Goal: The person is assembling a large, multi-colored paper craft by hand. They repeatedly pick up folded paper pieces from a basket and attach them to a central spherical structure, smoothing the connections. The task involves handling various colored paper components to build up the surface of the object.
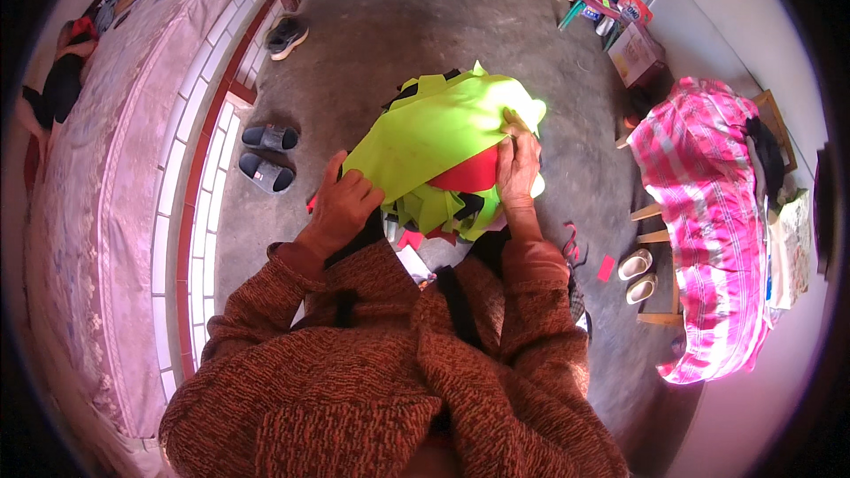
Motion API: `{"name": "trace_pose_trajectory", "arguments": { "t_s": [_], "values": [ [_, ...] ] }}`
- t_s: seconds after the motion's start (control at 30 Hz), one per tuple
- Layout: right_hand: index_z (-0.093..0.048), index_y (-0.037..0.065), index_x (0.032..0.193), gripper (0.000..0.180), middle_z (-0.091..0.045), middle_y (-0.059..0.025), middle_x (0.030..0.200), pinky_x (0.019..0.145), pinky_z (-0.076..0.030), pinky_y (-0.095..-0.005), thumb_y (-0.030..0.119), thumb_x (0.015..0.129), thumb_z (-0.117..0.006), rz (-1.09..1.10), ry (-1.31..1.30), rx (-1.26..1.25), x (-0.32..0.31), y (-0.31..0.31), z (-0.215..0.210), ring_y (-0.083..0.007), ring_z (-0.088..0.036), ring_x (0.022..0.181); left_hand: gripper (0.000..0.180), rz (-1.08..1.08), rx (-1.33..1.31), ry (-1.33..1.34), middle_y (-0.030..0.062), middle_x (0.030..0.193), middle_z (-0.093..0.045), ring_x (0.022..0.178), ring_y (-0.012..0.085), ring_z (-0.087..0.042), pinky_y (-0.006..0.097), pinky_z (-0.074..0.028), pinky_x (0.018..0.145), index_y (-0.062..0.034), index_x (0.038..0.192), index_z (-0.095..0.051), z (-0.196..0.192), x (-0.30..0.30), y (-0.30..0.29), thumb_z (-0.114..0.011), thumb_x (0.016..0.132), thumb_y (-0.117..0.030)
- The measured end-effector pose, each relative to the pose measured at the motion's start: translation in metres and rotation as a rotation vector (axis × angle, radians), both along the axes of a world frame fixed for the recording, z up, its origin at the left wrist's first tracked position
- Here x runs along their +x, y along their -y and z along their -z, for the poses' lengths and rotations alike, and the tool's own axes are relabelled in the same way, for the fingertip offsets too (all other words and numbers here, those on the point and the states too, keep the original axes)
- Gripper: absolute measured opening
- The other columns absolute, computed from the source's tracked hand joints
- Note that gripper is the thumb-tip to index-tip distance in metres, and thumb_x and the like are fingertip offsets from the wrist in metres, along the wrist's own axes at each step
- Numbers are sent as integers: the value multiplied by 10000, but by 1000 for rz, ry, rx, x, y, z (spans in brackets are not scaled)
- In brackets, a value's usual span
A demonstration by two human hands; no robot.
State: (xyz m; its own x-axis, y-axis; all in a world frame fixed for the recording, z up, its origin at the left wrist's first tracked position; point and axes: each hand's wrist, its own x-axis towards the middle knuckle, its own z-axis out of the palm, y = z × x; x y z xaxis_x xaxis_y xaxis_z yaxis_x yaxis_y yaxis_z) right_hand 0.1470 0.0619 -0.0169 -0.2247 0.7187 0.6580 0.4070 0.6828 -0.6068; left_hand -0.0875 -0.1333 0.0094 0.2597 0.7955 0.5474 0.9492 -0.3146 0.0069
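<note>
Your left hand [341, 204] pinches the left end of the lime cloth [434, 128] lying atop the cloth pile [412, 210], while your right hand [522, 170] touches the pile's right side by the red cloth [469, 173], though I cannot tell whether it grips.

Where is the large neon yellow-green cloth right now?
In the head view, the neon yellow-green cloth is just above centre, atop the heap of fabric pieces, with the left hand at its left end and the right hand at its right.

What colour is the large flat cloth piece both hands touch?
The large flat cloth piece is bright yellow-green, clearest in the head view.
</note>
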Motion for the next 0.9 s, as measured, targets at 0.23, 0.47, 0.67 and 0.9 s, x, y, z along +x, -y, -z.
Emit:
{"name": "trace_pose_trajectory", "arguments": {
  "t_s": [0.23,0.47,0.67,0.9],
  "values": [
    [-562,82,990,96,-598,-102,1274,1032,-348,-408,137,916,-535,10,-40,-39,2,3,3,-309,-509,1217,279,97,-157,132,84,775,-536,857,287,-553,452,-401,967,-73,833,-580,6,0,0,-700,605,34],
    [-562,97,991,89,-591,-104,1284,1021,-355,-407,148,920,-543,0,-63,-40,3,4,5,-307,-510,1217,211,131,-369,171,92,829,-560,834,307,-542,393,-406,756,-87,868,-559,17,-7,2,-683,699,-69],
    [-552,92,1017,114,-579,-135,1294,1007,-365,-418,175,949,-515,-33,-100,-12,5,2,12,-336,-509,1219,202,137,-480,186,92,832,-562,836,291,-546,376,-397,771,-101,903,-581,19,-7,8,-697,743,-143],
    [-532,83,1079,170,-525,-145,1354,1019,-363,-427,205,970,-489,-65,-112,-40,8,2,20,-351,-488,1235,258,151,-614,367,95,1006,-617,956,292,-576,393,-427,871,-89,984,-631,18,-9,11,-723,765,-189]
  ]
}}
